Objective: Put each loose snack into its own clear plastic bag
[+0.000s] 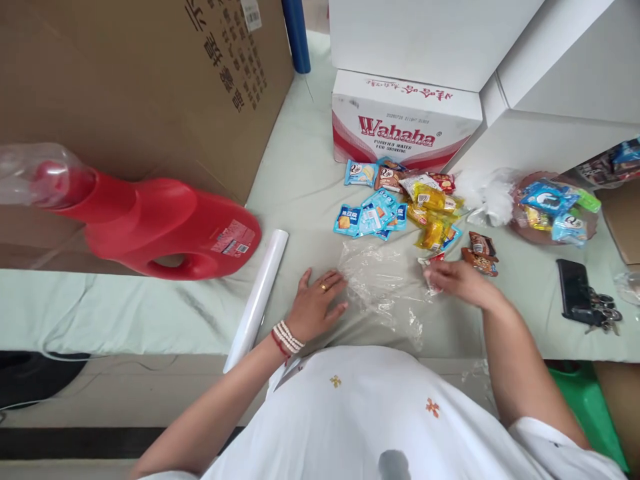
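Observation:
My left hand point(319, 303) lies with its fingers apart at the left edge of a crumpled clear plastic bag point(383, 287) on the cloth. Pinched in my right hand point(460, 281) is a small red-and-white snack packet point(431, 273), partly covered by the fingers. Beyond the bag are a group of light-blue snack packets point(373, 215) and a pile of yellow-wrapped snacks point(434, 210). Two brown-wrapped snacks point(481, 253) lie just beyond my right hand. Near the carton are a blue packet point(361, 173) and a brown packet point(389, 179).
A red detergent-style bottle point(165, 223) lies on its side at left, near a white roll point(257, 300). Behind stand a Wahaha carton point(405, 123) and a big brown box point(125, 80). To the right are a filled bowl point(530, 233), a black phone point(573, 283) and keys point(606, 312).

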`<state>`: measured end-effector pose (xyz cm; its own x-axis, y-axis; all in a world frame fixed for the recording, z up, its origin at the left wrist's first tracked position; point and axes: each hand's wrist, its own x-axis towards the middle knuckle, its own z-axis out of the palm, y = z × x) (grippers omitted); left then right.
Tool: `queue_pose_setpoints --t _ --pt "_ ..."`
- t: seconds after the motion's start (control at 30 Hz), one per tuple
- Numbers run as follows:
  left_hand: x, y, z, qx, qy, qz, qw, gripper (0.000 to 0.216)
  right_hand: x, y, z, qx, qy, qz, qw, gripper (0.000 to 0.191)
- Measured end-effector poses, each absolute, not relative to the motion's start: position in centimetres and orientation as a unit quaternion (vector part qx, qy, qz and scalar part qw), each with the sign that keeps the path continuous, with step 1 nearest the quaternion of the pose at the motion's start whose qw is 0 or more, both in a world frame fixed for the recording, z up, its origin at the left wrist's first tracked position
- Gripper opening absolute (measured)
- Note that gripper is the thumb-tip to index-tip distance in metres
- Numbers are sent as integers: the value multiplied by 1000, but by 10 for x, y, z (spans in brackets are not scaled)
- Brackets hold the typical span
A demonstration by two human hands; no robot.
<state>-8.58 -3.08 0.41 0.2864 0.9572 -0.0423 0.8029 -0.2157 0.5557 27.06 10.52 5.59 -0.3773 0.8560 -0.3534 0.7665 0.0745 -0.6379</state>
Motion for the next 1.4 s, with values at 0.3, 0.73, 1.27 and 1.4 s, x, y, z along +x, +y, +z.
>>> queue_pose_setpoints --t 0.3,0.73,1.27,1.4 --pt "-44 -8 3 696 688 149 142 40 113 214 61 -387 -918 77 -46 42" --pt "-55 -5 -4 771 544 212 255 28 158 242 70 -349 -915 199 -38 24" --pt "-69 -22 17 757 570 105 302 33 39 247 35 -155 -974 67 -150 59" --pt "-74 -27 19 763 573 72 292 56 60 242 37 -204 -969 70 -124 68"
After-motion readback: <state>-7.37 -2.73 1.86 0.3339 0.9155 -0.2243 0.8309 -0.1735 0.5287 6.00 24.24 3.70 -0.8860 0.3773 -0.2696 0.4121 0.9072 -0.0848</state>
